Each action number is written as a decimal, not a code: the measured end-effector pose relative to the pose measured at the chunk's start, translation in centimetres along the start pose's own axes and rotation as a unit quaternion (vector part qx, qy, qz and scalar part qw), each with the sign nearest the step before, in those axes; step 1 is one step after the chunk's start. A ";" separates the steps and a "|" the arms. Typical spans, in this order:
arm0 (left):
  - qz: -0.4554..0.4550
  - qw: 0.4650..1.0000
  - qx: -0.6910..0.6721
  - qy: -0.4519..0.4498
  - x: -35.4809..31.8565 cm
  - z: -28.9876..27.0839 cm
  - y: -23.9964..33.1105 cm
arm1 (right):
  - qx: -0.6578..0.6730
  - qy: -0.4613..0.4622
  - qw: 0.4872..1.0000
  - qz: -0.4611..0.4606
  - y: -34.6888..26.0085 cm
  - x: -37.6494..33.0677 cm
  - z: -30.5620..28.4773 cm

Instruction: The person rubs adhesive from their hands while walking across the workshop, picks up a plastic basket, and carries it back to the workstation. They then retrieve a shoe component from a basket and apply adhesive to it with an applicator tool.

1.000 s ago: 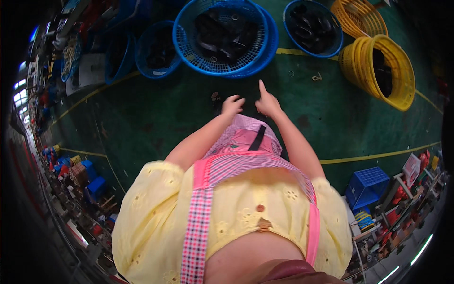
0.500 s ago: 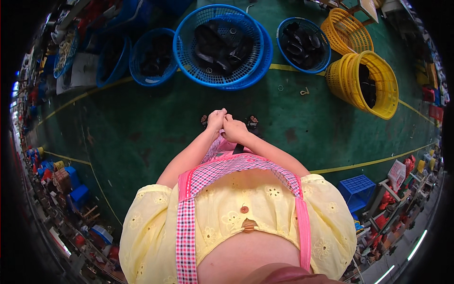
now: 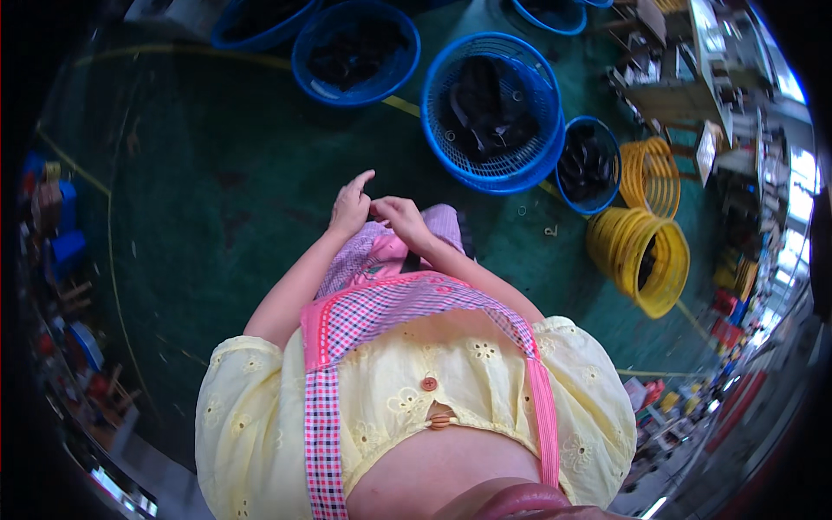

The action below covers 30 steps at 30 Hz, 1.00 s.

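Observation:
In front of the pink checked apron (image 3: pixel 407 295), my left hand (image 3: pixel 350 208) is raised with its fingers stretched out and no object visible in it. Close beside it is my right hand (image 3: pixel 402 218), its fingers curled in toward the left palm; whether they hold anything is hidden. Ahead and to the right, nearest to the hands, stands a large blue plastic basket (image 3: pixel 431 143), stacked in another and holding dark, shoe-like pieces (image 3: pixel 485 108).
Another blue basket (image 3: pixel 299 74) with black pieces stands farther left. To the right are a smaller blue basket (image 3: pixel 617 165), an orange basket (image 3: pixel 650 169) and a stack of yellow baskets (image 3: pixel 611 247). Worktables (image 3: pixel 676 95) line the far right. Yellow lines mark the green floor (image 3: pixel 199 225).
My view has turned left, so the baskets sit farther right. My hands, clasped together before, have come slightly apart; the left fingers have straightened.

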State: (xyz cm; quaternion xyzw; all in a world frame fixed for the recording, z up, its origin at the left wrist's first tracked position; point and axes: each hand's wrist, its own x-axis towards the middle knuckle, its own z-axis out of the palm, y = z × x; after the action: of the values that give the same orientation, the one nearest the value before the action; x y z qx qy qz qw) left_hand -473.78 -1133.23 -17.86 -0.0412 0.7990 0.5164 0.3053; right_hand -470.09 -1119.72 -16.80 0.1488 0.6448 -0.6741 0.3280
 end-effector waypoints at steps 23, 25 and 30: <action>0.103 0.859 0.302 0.401 14.6 -39.6 -3.8 | 0.213 -0.019 0.973 0.089 -20.7 35.9 30.1; 0.133 0.865 0.294 0.385 15.9 -42.9 -4.3 | 0.249 -0.040 0.960 0.120 -22.3 38.2 31.9; 0.230 0.885 0.225 0.337 18.6 -52.0 -5.1 | 0.204 -0.019 0.960 0.191 -26.1 44.2 36.6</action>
State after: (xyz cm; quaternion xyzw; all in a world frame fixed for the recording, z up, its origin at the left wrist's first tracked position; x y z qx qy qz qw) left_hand -510.02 -1175.18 -17.27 0.0418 0.9354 0.3338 -0.1089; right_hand -511.22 -1167.37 -19.71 0.3197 0.4471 -0.7190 0.4254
